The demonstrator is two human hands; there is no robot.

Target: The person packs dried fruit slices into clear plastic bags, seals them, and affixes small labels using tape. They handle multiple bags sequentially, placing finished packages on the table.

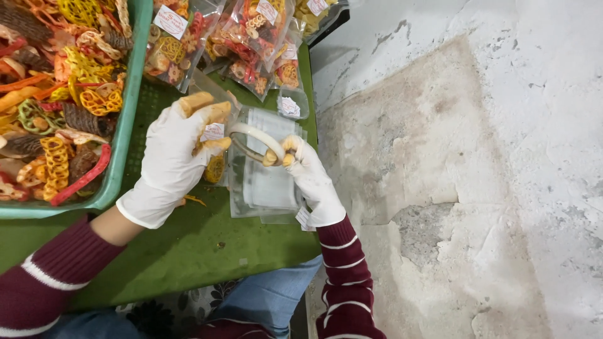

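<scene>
My left hand (173, 160), in a white glove with yellow-stained fingertips, grips a small clear plastic bag (215, 150) with a white label; a yellow snack shows inside it. My right hand (309, 172), also gloved, pinches the other side of the bag's mouth, which is stretched into a pale loop (257, 139) between both hands. Under the hands lies a stack of flat clear bags (267, 188) on the green table (207, 245).
A green tray (129, 110) at the left holds several coloured fried snacks. Several filled, labelled snack bags (248, 44) lie at the back of the table. To the right is a worn, patchy concrete floor (471, 188).
</scene>
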